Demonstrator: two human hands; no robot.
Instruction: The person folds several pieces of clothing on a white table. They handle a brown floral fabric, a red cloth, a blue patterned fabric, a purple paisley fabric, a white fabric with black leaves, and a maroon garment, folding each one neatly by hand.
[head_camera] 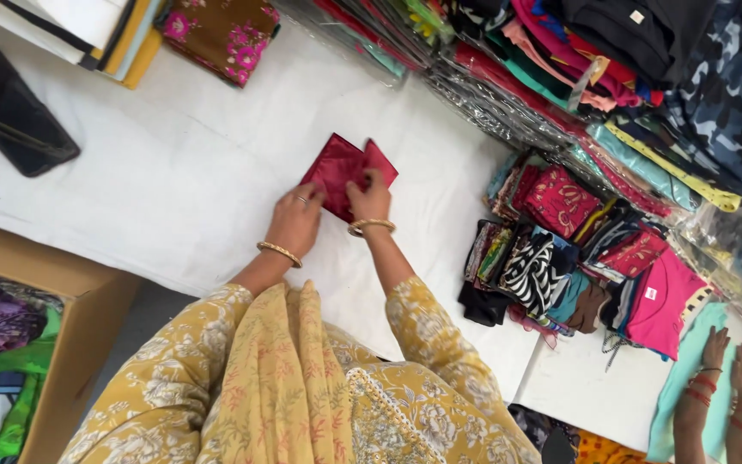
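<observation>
Lying flat on the white tabletop (173,172) at frame centre, folded maroon cloth (337,167) — its lower edge pressed under left hand (295,219) and right hand (371,199), fingers flat, not clenched.

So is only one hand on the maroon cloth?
No, both the left hand and right hand press on the folded maroon cloth.

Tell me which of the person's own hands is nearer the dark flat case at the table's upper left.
Left. The left hand lies closer to the dark case; the right hand sits farther away.
</observation>
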